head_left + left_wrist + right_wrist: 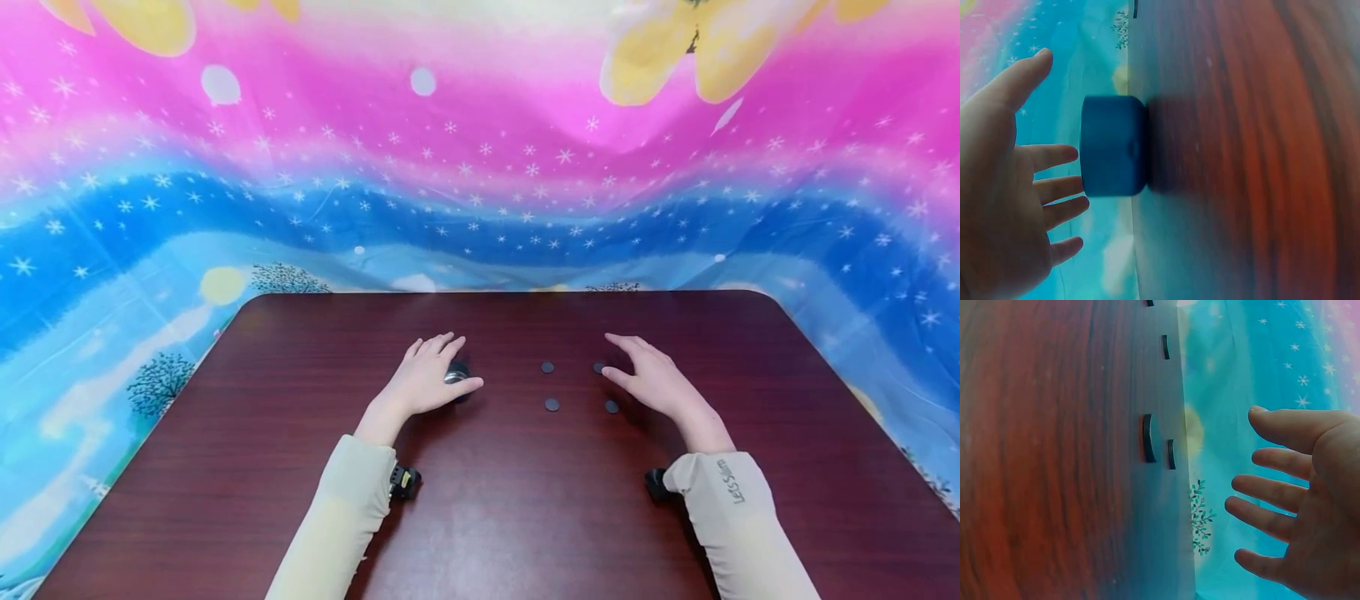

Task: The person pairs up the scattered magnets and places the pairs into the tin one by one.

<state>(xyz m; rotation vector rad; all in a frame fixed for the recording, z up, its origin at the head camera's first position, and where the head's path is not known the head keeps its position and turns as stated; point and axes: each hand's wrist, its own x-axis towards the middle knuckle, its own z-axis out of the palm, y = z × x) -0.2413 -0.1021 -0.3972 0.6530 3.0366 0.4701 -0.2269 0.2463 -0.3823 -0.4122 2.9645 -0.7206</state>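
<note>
The left hand [1007, 181], 4 fingers [1054, 155] extended, hovers beside a dark cylinder [1114, 147] on the table [1247, 187].

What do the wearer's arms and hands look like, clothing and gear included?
The left sleeve and right sleeve are pale cream and wrinkled. Dark lettering, apparently "LetsSlim", marks the right one near its cuff. Small black devices sit at both wrists; the left device shows a yellowish patch, the right device none visible. Left hand and right hand are gloveless.

Beige sleeves [345, 500], black wrist cameras [406, 482]
</note>
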